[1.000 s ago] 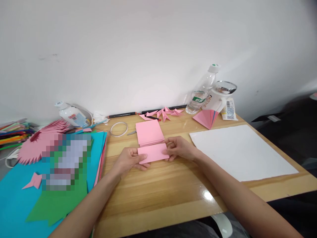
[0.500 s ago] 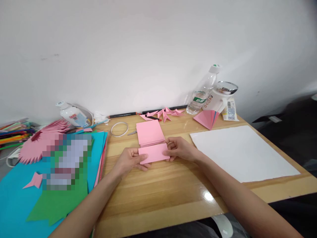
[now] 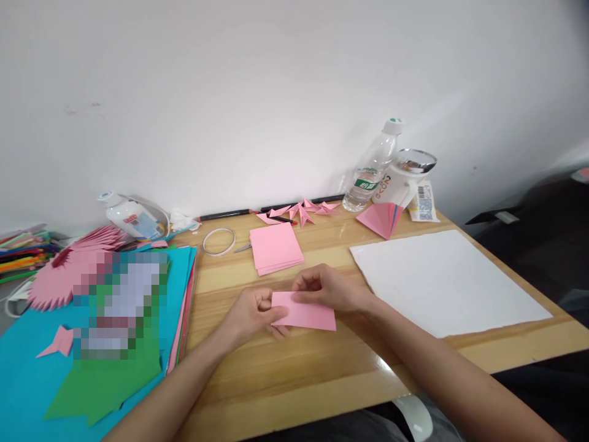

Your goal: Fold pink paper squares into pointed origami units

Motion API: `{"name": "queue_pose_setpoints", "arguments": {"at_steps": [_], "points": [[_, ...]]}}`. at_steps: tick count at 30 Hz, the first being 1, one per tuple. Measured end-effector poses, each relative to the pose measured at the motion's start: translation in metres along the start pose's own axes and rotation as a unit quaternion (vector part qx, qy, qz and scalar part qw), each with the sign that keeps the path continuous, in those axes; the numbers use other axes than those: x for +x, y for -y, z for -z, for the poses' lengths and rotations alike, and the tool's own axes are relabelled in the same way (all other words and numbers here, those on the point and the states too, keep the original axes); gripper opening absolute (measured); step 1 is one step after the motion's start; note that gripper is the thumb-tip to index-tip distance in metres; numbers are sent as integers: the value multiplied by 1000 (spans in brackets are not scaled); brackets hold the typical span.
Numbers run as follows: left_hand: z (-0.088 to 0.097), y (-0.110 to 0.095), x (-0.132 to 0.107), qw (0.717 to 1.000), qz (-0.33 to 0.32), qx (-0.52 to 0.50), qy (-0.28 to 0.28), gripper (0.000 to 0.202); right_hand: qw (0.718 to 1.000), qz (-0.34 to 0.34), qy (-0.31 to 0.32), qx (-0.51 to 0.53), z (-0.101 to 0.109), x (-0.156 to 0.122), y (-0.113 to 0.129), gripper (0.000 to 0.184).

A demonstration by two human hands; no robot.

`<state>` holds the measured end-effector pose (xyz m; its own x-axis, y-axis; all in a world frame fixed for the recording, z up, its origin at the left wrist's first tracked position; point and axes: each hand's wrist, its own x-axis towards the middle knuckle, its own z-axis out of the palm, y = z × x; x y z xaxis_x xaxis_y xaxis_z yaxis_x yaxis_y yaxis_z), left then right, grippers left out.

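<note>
A pink rectangle of folded paper (image 3: 313,315) is held in front of me above the wooden table. My left hand (image 3: 257,312) pinches its left end, thumb on top and fingers beneath. At its upper edge my right hand (image 3: 326,287) grips it between thumb and bent fingers. Just beyond the hands lies a stack of square pink paper (image 3: 277,247). Several folded pink paper pieces (image 3: 301,212) sit behind that stack, by the wall.
A white sheet (image 3: 446,282) covers the table's right side. Behind it stand a water bottle (image 3: 372,169), a mug (image 3: 398,184) and a pink paper fan (image 3: 381,219). Coloured paper (image 3: 27,380) is piled at left. A tape ring (image 3: 219,242) lies near the stack.
The folded paper has come nearer to me and a little to the right, away from the stack, and now tilts down rightward. My right hand has shifted from its right end to its upper edge.
</note>
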<state>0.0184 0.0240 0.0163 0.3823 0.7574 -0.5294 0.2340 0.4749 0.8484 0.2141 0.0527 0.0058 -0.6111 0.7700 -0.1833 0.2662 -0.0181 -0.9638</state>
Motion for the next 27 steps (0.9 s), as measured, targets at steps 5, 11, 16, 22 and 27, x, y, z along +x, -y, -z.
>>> {"name": "queue_pose_setpoints", "arguments": {"at_steps": [5, 11, 16, 22, 27], "points": [[3, -1, 1, 1000, 7, 12, -9, 37, 998, -13, -26, -51, -1, 1, -2, 14], [4, 6, 3, 994, -68, 58, -57, 25, 964, 82, -57, -245, -8, -1, 1, 4], [3, 15, 5, 984, -92, 135, -67, 27, 934, 72, -37, -349, -7, -5, 5, 9], [-1, 9, -4, 903, -158, 379, -123, 11, 872, 63, -34, -484, -9, -6, 16, 15], [-12, -4, -16, 765, -106, 614, -164, 20, 846, 110, -8, -522, -14, -9, 13, 16]]}}
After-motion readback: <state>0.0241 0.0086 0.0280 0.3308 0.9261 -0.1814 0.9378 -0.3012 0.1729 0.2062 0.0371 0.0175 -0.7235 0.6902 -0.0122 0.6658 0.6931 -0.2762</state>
